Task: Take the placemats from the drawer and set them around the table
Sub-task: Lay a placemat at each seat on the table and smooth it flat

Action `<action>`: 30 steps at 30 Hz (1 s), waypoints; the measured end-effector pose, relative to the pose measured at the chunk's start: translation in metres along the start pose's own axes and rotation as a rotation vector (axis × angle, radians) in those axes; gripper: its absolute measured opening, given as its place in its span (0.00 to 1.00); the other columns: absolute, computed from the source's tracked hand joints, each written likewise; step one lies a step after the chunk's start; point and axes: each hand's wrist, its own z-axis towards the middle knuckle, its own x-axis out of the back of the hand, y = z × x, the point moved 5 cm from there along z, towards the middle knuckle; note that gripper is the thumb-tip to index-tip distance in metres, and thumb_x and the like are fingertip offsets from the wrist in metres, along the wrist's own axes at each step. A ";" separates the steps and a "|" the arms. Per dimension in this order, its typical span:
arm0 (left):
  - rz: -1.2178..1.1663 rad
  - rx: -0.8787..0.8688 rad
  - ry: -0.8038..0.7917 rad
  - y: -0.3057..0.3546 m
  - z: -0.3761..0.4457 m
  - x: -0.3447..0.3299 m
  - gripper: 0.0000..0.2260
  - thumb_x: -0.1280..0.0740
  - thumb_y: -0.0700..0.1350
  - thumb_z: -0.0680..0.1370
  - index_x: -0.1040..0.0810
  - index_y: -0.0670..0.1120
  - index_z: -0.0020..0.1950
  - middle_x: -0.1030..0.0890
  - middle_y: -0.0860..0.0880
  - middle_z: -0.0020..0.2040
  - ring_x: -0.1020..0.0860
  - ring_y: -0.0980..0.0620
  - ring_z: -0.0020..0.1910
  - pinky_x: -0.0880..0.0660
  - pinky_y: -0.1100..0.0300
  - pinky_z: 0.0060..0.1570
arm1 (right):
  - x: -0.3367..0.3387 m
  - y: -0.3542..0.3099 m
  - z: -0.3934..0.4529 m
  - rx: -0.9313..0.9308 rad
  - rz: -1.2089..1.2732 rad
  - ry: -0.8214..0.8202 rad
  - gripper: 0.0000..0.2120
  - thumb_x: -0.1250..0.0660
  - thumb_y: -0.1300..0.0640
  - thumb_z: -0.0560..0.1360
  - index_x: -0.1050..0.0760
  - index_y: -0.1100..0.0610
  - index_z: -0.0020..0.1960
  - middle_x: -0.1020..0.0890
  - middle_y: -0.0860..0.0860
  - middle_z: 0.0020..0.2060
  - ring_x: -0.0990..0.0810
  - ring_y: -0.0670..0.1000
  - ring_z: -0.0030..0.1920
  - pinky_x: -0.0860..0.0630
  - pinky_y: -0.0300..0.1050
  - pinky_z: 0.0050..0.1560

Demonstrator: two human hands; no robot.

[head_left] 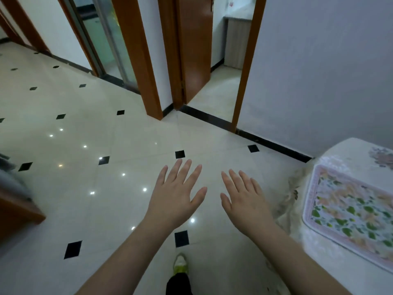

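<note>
A floral placemat (348, 211) with a pink border lies flat on the table (348, 154) at the right edge, which is covered by a pale lace cloth. My left hand (176, 194) and my right hand (244, 199) are stretched out side by side over the tiled floor, palms down, fingers straight and spread. Both hold nothing. Both are left of the table, apart from the placemat. No drawer is in sight.
Glossy cream floor tiles (85, 145) with small black diamonds fill the view. An open wooden door (195, 50) and doorway stand ahead, a sliding glass door (106, 37) to its left. A brown furniture corner (17, 211) juts in at the left. My shoe (180, 264) shows below.
</note>
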 end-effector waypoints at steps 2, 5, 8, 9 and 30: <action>-0.016 -0.037 -0.011 -0.006 0.035 -0.005 0.37 0.77 0.68 0.72 0.61 0.60 0.80 0.57 0.54 0.82 0.62 0.53 0.80 0.62 0.47 0.78 | -0.001 0.005 0.025 -0.037 -0.021 0.015 0.29 0.55 0.43 0.83 0.56 0.49 0.81 0.48 0.50 0.80 0.53 0.54 0.80 0.58 0.52 0.77; -0.006 -0.124 -0.045 -0.016 0.083 -0.008 0.39 0.77 0.68 0.71 0.61 0.59 0.80 0.57 0.53 0.82 0.62 0.52 0.80 0.60 0.46 0.78 | 0.001 0.016 0.060 -0.136 -0.049 0.010 0.29 0.56 0.42 0.83 0.59 0.49 0.81 0.51 0.50 0.81 0.54 0.54 0.80 0.60 0.52 0.77; 0.007 -0.221 -0.050 -0.021 0.127 -0.007 0.36 0.74 0.68 0.73 0.61 0.59 0.80 0.58 0.53 0.82 0.62 0.52 0.80 0.64 0.48 0.77 | 0.010 0.027 0.086 -0.241 -0.054 0.025 0.29 0.56 0.42 0.83 0.58 0.49 0.81 0.52 0.50 0.81 0.54 0.54 0.80 0.58 0.53 0.77; 0.016 -0.258 -0.050 -0.020 0.143 -0.006 0.35 0.73 0.68 0.74 0.61 0.59 0.80 0.58 0.53 0.82 0.62 0.51 0.80 0.65 0.49 0.76 | 0.012 0.032 0.092 -0.274 -0.052 0.031 0.29 0.55 0.42 0.83 0.58 0.49 0.81 0.51 0.50 0.81 0.54 0.54 0.80 0.57 0.53 0.77; 0.017 -0.785 -0.079 0.206 0.353 -0.033 0.35 0.75 0.68 0.74 0.59 0.59 0.80 0.53 0.51 0.82 0.58 0.51 0.81 0.60 0.49 0.78 | 0.038 0.245 0.124 -0.825 0.050 0.160 0.27 0.39 0.49 0.80 0.36 0.54 0.77 0.34 0.54 0.76 0.37 0.59 0.76 0.43 0.59 0.75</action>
